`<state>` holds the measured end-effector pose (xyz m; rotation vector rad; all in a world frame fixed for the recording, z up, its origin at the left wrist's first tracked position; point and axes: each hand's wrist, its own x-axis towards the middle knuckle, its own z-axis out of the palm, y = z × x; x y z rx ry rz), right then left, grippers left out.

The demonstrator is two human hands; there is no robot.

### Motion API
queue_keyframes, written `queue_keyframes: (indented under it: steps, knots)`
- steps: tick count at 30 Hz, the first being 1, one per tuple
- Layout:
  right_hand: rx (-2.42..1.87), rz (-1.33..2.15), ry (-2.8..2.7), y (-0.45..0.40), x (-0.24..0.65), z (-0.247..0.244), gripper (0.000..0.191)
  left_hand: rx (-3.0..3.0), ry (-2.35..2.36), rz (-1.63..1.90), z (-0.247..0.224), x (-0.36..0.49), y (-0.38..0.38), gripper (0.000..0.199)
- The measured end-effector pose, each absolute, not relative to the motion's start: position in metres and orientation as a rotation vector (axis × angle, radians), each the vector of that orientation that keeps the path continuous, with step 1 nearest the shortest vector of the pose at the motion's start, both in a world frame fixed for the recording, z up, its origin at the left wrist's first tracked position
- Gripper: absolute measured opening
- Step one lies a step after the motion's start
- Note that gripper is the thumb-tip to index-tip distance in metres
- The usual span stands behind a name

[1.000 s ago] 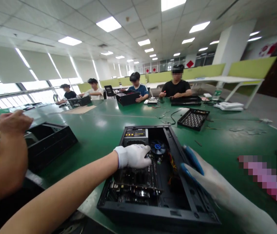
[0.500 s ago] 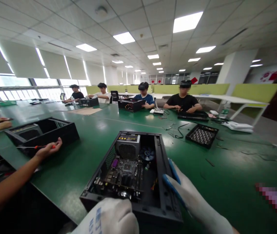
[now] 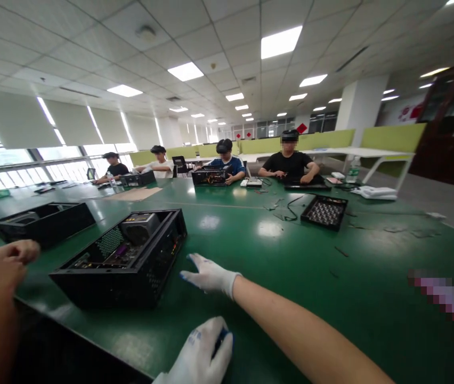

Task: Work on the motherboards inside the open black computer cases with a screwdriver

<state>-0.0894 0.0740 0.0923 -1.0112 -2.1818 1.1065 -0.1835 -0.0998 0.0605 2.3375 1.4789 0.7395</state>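
A black computer case (image 3: 131, 282) lies open side up on the green table, left of both my hands. Inside it show a power supply (image 3: 142, 226) and part of a circuit board with a purple connector. My right hand (image 3: 209, 276), in a white glove with blue fingertips, is just right of the case and apart from it, thumb and fingers spread, holding nothing. Low at the table's near edge is my left hand (image 3: 203, 349), also gloved, its fingers curled in. Whatever may be inside that curl is hidden.
Another black case (image 3: 47, 224) is at the left, with a co-worker's bare hands (image 3: 15, 253) nearby. A black tray of small parts (image 3: 325, 212) and loose cables (image 3: 291, 208) lie farther back. Several people work across the table. A pixelated patch (image 3: 446, 304) covers something at right.
The computer case has gone left and turned, and my right hand has come off its side. My left hand stays curled, now clear of the case. The view has swung somewhat right.
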Motion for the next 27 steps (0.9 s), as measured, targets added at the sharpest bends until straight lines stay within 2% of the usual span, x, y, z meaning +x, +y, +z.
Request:
queue_keyframes:
  steps: [2,3,9,17,23,27]
  knots:
    - [-1.048,1.09,-2.256,0.06,-0.066,0.075,0.1,2.365,1.453,0.743,0.05,-0.194,-0.1,0.023]
    - [-1.079,1.077,-2.277,0.054,-0.052,0.068,0.1,2.369,1.456,0.748,0.045,-0.196,-0.099,0.025]
    - [-1.337,0.929,-2.23,0.018,0.043,0.055,0.09,2.267,1.469,0.693,0.023,-0.164,-0.077,0.032]
    - [-1.663,0.593,-2.134,-0.028,0.171,0.022,0.081,2.33,1.277,0.585,0.04,-0.081,-0.026,0.031]
    - [-1.796,0.5,-1.94,-0.03,0.207,-0.001,0.08,2.394,1.279,0.454,0.029,-0.028,0.015,0.043]
    - [-1.791,0.445,-1.941,-0.033,0.212,-0.006,0.078,2.388,1.395,0.473,0.014,-0.013,0.025,0.043]
